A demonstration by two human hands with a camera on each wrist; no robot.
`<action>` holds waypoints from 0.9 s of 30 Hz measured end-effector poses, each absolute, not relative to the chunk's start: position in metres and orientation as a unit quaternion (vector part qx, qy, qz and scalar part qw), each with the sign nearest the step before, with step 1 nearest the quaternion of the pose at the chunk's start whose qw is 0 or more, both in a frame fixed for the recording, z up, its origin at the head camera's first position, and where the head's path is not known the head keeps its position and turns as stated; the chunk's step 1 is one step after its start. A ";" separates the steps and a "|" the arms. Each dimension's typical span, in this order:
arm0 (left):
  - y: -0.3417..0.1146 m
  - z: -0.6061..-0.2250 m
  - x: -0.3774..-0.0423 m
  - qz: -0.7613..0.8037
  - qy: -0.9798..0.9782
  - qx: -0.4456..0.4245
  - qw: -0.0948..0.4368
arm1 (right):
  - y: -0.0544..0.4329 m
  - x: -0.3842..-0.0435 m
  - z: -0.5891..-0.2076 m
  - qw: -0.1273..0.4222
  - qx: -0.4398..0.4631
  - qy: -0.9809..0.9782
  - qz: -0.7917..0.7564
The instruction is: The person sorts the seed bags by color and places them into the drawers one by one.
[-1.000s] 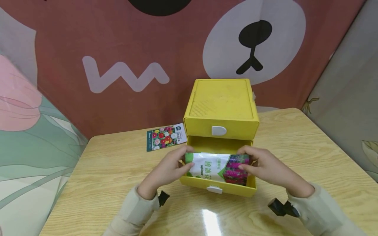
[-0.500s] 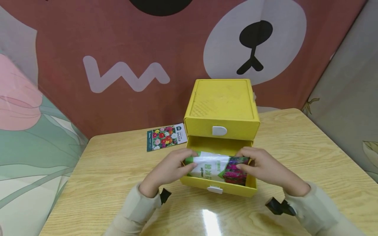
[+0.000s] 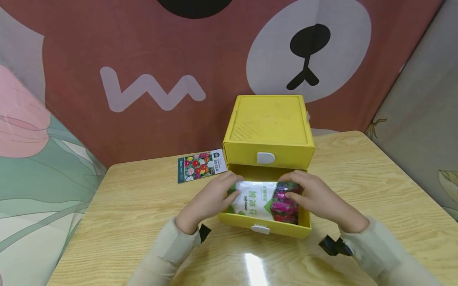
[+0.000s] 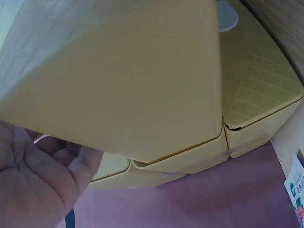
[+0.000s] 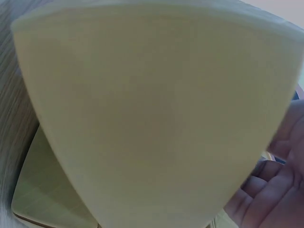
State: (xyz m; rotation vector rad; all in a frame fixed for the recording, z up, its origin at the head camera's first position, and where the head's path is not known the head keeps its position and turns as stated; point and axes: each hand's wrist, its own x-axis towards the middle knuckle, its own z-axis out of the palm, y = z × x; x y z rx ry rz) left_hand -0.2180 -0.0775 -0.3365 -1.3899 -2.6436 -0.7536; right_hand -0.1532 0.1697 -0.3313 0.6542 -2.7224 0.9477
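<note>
A white seed packet (image 3: 255, 200) with green lettering and magenta flowers lies across the pulled-out lower drawer (image 3: 247, 221) of a small yellow drawer cabinet (image 3: 268, 119). My left hand (image 3: 211, 197) holds its left end, thumb on the printed face and fingers over the far edge. The right hand (image 3: 318, 196) grips the flowered end the same way. In the left wrist view, part of the left hand (image 4: 42, 175) shows beside the yellow drawer wall. The drawer's side fills most of the right wrist view and hides the packet, with the right hand (image 5: 273, 190) at the edge.
Left of the cabinet, a second seed packet (image 3: 202, 166) with mixed flowers lies on the wooden table (image 3: 136, 206). The upper drawer (image 3: 239, 155) is closed, with a white handle (image 3: 266, 158). Behind the table hangs a printed bear cloth (image 3: 171, 131).
Both hands have moved inward along the packet and slightly toward the cabinet. The packet's far edge dipped, then shifted back, and more of its printed face shows now.
</note>
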 end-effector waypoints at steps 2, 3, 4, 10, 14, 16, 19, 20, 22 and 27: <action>-0.075 -0.337 -0.220 -0.229 -0.857 -0.459 0.043 | 0.168 -0.155 -0.330 0.088 0.211 -0.924 0.305; -0.074 -0.337 -0.221 -0.221 -0.857 -0.463 0.048 | 0.167 -0.156 -0.330 0.084 0.207 -0.928 0.298; -0.073 -0.337 -0.222 -0.212 -0.857 -0.466 0.054 | 0.166 -0.157 -0.330 0.080 0.204 -0.932 0.289; -0.068 -0.336 -0.226 -0.165 -0.863 -0.473 0.060 | 0.161 -0.164 -0.328 0.053 0.197 -0.952 0.229; -0.065 -0.336 -0.228 -0.137 -0.863 -0.482 0.067 | 0.158 -0.168 -0.329 0.044 0.191 -0.960 0.199; -0.064 -0.336 -0.228 -0.124 -0.863 -0.485 0.070 | 0.158 -0.170 -0.331 0.042 0.190 -0.962 0.192; -0.062 -0.338 -0.230 -0.097 -0.864 -0.489 0.072 | 0.156 -0.173 -0.334 0.044 0.200 -0.962 0.181; -0.061 -0.338 -0.230 -0.088 -0.865 -0.489 0.072 | 0.155 -0.174 -0.335 0.047 0.205 -0.961 0.178; -0.060 -0.339 -0.230 -0.071 -0.866 -0.490 0.072 | 0.154 -0.175 -0.337 0.051 0.217 -0.960 0.170; -0.058 -0.341 -0.230 -0.044 -0.865 -0.495 0.067 | 0.152 -0.176 -0.341 0.043 0.239 -0.959 0.146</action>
